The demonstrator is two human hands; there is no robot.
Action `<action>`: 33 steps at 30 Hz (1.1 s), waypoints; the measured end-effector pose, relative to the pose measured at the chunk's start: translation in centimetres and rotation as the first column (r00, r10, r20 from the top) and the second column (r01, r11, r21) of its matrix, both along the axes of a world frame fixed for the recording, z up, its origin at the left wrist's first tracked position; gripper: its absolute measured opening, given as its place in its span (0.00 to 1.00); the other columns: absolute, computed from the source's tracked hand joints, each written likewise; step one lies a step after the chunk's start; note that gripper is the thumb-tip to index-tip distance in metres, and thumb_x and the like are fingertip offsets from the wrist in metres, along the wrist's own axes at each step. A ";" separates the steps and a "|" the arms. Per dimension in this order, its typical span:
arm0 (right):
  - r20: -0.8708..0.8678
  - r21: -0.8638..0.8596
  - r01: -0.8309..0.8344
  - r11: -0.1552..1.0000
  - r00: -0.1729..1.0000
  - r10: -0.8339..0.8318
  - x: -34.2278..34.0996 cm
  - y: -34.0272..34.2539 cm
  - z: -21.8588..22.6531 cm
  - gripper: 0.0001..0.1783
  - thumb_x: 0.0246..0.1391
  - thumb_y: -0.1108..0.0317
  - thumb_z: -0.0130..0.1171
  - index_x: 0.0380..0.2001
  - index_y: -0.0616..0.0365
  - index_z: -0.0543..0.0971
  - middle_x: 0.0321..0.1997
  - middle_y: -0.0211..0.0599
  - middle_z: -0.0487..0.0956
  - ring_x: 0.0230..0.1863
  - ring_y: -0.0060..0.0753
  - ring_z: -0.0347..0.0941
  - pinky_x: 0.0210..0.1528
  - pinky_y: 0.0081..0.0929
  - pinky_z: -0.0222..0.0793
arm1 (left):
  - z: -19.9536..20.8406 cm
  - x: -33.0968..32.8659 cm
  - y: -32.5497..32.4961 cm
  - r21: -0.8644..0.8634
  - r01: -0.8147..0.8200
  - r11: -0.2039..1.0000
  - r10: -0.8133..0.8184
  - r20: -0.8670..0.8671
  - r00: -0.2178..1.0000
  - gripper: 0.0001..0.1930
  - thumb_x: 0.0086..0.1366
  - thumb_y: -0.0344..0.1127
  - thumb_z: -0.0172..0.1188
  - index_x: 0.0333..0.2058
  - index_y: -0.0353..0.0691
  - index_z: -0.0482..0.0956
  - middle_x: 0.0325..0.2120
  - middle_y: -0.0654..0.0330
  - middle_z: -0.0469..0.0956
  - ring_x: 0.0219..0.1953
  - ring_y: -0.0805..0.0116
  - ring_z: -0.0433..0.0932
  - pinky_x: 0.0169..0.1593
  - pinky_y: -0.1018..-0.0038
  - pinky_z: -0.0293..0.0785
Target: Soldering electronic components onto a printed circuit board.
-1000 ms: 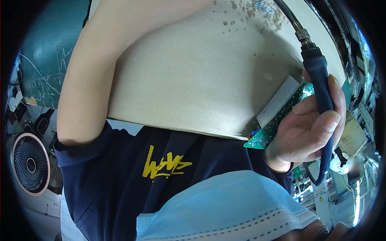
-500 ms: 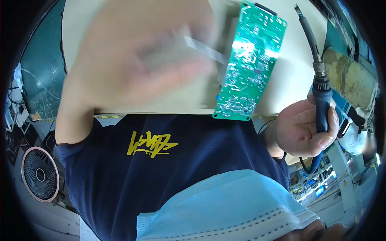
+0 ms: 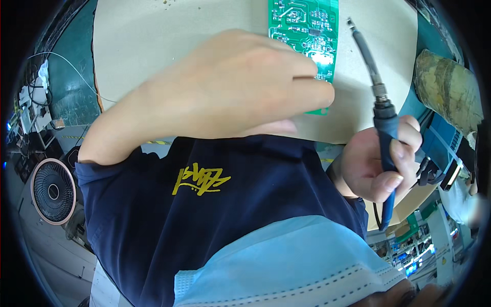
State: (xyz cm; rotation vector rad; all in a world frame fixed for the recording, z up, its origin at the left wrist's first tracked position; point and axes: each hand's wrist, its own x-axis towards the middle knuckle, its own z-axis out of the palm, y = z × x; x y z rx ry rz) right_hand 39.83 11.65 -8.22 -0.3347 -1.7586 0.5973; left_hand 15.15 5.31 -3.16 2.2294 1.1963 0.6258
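Hiding much of the lower left of the green circuit board (image 3: 303,23), the left hand (image 3: 255,84) extends over the tan tabletop (image 3: 153,56) with its back to the camera. Its fingers are bent and close together; whether they pinch anything, or even touch the board, I cannot tell. Good handling here, I judge, means steadying the board by its edges and staying off the bright solder points. Farther right, the soldering iron (image 3: 379,94) slants up and leftward, its tip (image 3: 350,23) near the board's right edge but apart from it in this view. The right hand (image 3: 371,166) wraps its fingers around the dark blue handle, well back from the metal shaft, which looks a sound grip; the tip, possibly hot, is best kept clear of the left hand.

The board is at the top, right of centre, its upper end cut off by the view. It is a long, narrow panel with pale tracks, small soldered parts, a dark chip toward the right and a strong white glare beside the knuckles. The iron has a grey shaft, a silvery collar and a ribbed dark ring above the handle.
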 end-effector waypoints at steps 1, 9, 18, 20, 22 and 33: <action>0.004 0.002 0.007 1.000 1.000 -0.007 0.0 -0.1 -0.1 0.24 0.70 0.52 0.42 0.42 0.63 0.78 0.19 0.34 0.70 0.25 0.35 0.67 0.32 0.38 0.55 | 0.3 -0.4 0.2 -0.025 0.004 1.000 -0.003 0.040 0.999 0.18 0.57 0.41 0.72 0.43 0.43 0.79 0.34 0.60 0.77 0.34 0.59 0.78 0.35 0.68 0.75; 0.025 -0.004 0.016 1.000 1.000 -0.015 -0.2 -0.6 0.0 0.23 0.70 0.53 0.42 0.38 0.60 0.79 0.19 0.30 0.67 0.25 0.33 0.67 0.33 0.38 0.56 | -2.0 -2.3 3.1 0.074 -0.377 0.923 0.321 0.390 0.863 0.06 0.59 0.24 0.67 0.32 0.34 0.78 0.24 0.64 0.71 0.22 0.77 0.64 0.25 0.79 0.57; 0.011 0.023 0.039 0.999 0.999 -0.040 -0.3 -1.1 -0.1 0.19 0.66 0.55 0.43 0.38 0.56 0.79 0.20 0.28 0.66 0.25 0.30 0.64 0.34 0.37 0.52 | -2.5 -2.3 2.3 0.065 -0.448 0.892 0.413 0.285 0.865 0.05 0.57 0.22 0.67 0.29 0.36 0.78 0.20 0.66 0.71 0.18 0.80 0.62 0.22 0.79 0.53; -0.018 0.057 0.046 0.997 0.999 -0.045 -0.2 -1.2 -0.2 0.19 0.65 0.55 0.43 0.37 0.55 0.79 0.20 0.27 0.66 0.24 0.29 0.63 0.34 0.36 0.50 | -2.6 -2.4 2.6 0.088 -0.396 0.914 0.348 0.336 0.875 0.05 0.56 0.22 0.67 0.29 0.36 0.79 0.20 0.65 0.70 0.16 0.79 0.61 0.21 0.78 0.53; -0.014 0.064 0.053 0.997 0.999 -0.052 -0.1 -1.4 -0.2 0.18 0.64 0.55 0.43 0.36 0.55 0.78 0.20 0.26 0.66 0.23 0.28 0.63 0.35 0.36 0.50 | -2.7 -2.5 2.8 0.115 -0.357 0.927 0.291 0.378 0.879 0.06 0.55 0.22 0.67 0.28 0.37 0.79 0.19 0.65 0.71 0.16 0.78 0.61 0.21 0.78 0.53; -0.130 0.096 -0.018 0.995 0.991 0.030 -1.0 -1.0 -0.4 0.21 0.63 0.56 0.45 0.34 0.63 0.81 0.12 0.30 0.63 0.20 0.29 0.57 0.31 0.38 0.47 | -2.3 -2.4 2.9 0.217 -0.327 0.920 0.238 0.355 0.904 0.07 0.51 0.23 0.68 0.28 0.38 0.79 0.19 0.64 0.71 0.18 0.73 0.62 0.23 0.75 0.56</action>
